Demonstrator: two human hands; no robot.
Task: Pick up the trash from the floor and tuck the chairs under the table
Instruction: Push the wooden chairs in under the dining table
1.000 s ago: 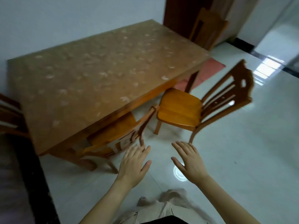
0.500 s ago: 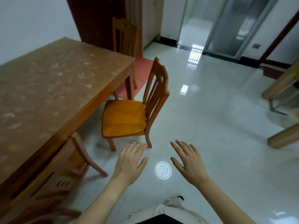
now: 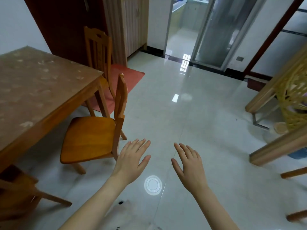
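Note:
A wooden table (image 3: 41, 90) with a speckled brown top fills the left. One wooden chair (image 3: 93, 138) stands pulled out beside its long edge, seat facing the table. A second chair (image 3: 98, 47) stands at the table's far end. Part of a third chair (image 3: 20, 193) shows at the lower left, under the table's near corner. My left hand (image 3: 131, 161) hovers flat and empty just right of the pulled-out chair's back. My right hand (image 3: 189, 166) hovers alongside, also empty, fingers spread. I see no trash on the floor.
A red mat (image 3: 121, 82) lies behind the table by a dark door. The glossy white tile floor (image 3: 191, 122) stretches to a sliding glass door (image 3: 216, 30). A light wooden frame with woven yellow panels (image 3: 282, 113) stands at the right. A round light reflection (image 3: 152, 185) sits between my wrists.
My view has swung right, away from the tabletop toward the open floor and doorway. The pulled-out chair now sits at my left. Both hands stay raised, open and empty.

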